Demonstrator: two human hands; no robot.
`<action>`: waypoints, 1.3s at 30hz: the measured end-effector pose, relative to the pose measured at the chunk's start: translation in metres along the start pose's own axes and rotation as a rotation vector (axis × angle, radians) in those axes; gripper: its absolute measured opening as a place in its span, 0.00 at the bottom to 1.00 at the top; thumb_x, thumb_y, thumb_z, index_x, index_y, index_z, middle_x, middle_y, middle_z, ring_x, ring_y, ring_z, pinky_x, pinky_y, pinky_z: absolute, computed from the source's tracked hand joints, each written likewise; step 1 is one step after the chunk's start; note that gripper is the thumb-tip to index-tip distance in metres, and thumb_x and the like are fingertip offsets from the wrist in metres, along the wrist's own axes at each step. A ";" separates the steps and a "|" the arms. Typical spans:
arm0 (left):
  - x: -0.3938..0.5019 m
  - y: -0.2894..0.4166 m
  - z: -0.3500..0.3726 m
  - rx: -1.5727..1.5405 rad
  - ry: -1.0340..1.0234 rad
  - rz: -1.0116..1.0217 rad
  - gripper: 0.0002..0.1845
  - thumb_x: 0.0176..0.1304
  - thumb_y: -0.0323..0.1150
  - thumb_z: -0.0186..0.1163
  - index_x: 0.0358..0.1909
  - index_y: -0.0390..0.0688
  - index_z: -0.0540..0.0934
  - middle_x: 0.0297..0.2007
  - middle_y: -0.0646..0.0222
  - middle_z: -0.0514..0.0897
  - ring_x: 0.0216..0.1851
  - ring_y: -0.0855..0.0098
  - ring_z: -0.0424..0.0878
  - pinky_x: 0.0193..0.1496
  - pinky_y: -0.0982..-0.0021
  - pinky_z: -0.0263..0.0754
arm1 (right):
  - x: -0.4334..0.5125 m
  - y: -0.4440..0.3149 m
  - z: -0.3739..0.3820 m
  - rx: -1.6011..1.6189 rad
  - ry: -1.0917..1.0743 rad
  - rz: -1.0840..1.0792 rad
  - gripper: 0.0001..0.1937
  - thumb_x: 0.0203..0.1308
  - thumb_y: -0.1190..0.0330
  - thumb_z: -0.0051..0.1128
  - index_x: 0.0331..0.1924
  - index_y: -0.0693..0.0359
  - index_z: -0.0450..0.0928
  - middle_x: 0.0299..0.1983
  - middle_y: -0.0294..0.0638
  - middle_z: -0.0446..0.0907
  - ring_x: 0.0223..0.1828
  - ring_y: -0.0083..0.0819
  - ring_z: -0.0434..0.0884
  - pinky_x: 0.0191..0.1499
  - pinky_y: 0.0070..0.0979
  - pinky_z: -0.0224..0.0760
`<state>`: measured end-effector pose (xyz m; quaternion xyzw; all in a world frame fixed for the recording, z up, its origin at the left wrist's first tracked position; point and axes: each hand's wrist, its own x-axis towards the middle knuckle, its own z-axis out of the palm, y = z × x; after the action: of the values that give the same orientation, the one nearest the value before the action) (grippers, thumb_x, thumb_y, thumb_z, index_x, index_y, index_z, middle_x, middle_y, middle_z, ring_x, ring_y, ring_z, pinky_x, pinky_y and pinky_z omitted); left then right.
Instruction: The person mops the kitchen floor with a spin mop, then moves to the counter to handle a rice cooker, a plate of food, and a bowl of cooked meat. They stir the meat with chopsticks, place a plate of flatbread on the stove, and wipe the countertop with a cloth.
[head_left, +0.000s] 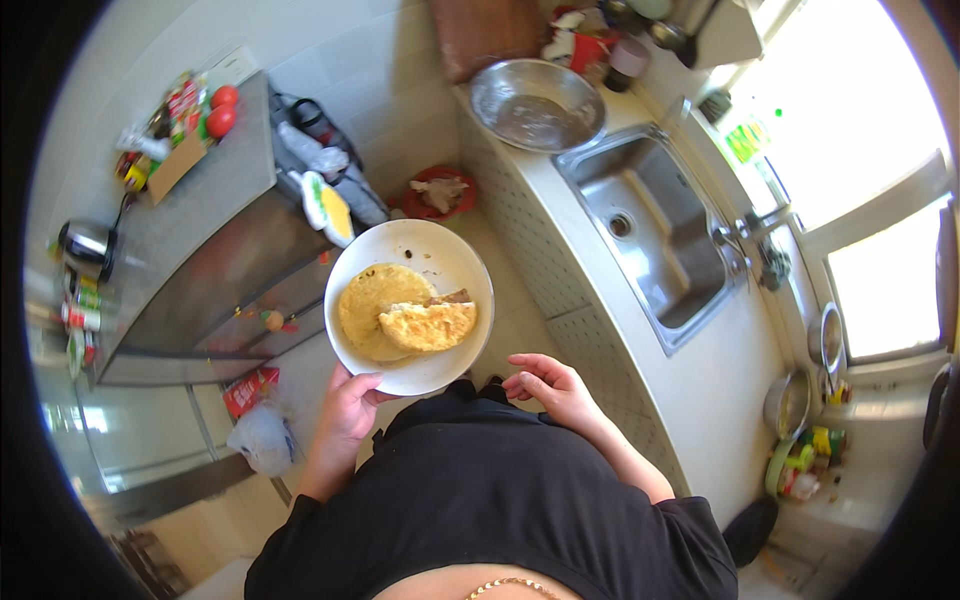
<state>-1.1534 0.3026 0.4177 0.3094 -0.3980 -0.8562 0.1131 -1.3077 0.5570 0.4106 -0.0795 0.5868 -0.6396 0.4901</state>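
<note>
My left hand (355, 399) grips the near rim of a white plate (442, 253), its thumb over the edge and the other fingers hidden beneath. A round golden flatbread (367, 311) lies on the plate. Over its right side rests a half-round piece of filled flatbread (427, 328), with brown filling showing at its upper edge. A few dark crumbs dot the bare part of the plate. Holding nothing, my right hand (546, 384) hovers in front of my body, to the right of the plate and apart from it, with its fingers loosely bent.
On the right runs a counter (720, 405) with a steel sink (637, 217) and a large metal basin (536, 105). A red bin (469, 196) stands on the floor ahead. To the left, a refrigerator (202, 277) carries tomatoes (221, 120) and packets; a plastic bag (262, 439) sits below.
</note>
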 end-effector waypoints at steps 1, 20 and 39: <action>0.003 0.003 0.000 0.025 -0.006 -0.053 0.31 0.52 0.21 0.49 0.62 0.37 0.58 0.51 0.53 0.73 0.47 0.55 0.78 0.42 0.54 0.82 | -0.009 0.005 0.006 0.004 0.061 0.018 0.16 0.67 0.70 0.44 0.56 0.65 0.68 0.40 0.42 0.80 0.41 0.25 0.79 0.47 0.23 0.72; 0.087 -0.040 0.178 0.737 -1.087 -1.006 0.30 0.52 0.20 0.50 0.59 0.40 0.59 0.52 0.57 0.73 0.49 0.58 0.77 0.46 0.53 0.79 | -0.136 0.076 0.153 0.761 1.329 -0.310 0.15 0.66 0.70 0.45 0.54 0.67 0.69 0.38 0.41 0.79 0.39 0.24 0.78 0.45 0.23 0.73; 0.092 -0.052 0.286 0.608 -1.384 -1.364 0.24 0.55 0.19 0.52 0.55 0.36 0.64 0.47 0.55 0.77 0.42 0.61 0.82 0.38 0.64 0.84 | -0.257 0.003 0.169 0.275 2.116 -0.151 0.16 0.64 0.70 0.48 0.54 0.65 0.69 0.37 0.38 0.80 0.35 0.22 0.78 0.38 0.19 0.71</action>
<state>-1.4001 0.4714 0.4784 -0.0771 -0.3157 -0.5920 -0.7375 -1.0618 0.6288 0.5802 0.5357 0.6301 -0.4726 -0.3044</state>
